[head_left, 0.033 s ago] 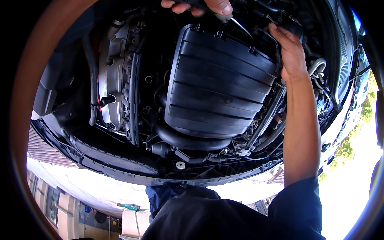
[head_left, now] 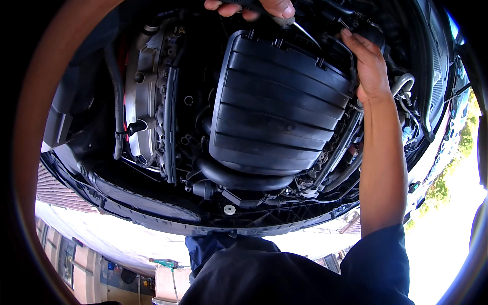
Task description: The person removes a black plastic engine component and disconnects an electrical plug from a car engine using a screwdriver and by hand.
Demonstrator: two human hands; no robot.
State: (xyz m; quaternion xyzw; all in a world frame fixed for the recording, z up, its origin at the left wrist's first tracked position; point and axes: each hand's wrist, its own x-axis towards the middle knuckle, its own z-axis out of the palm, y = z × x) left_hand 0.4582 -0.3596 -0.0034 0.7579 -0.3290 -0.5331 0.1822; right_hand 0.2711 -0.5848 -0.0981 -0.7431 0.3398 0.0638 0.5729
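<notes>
My left hand (head_left: 277, 7), cut off by the top edge, is closed on the handle of a screwdriver. The screwdriver's bare metal shaft (head_left: 306, 33) slants down to the right, its tip at the far edge of a black ribbed air filter housing (head_left: 282, 109). Small clips (head_left: 320, 62) line that edge. At the housing's far right corner is my right hand (head_left: 371, 71), its thumb raised next to dark hoses and connectors. The other fingers curl behind dark parts, so what they grip is hidden.
Left of the housing lies a silver metal engine cover (head_left: 141, 101) beside a black hose (head_left: 116, 101). A thick black duct (head_left: 239, 179) curves along the housing's near side. A bent silver pipe (head_left: 404, 84) stands right of my wrist. The car's front edge (head_left: 152, 221) runs before my body.
</notes>
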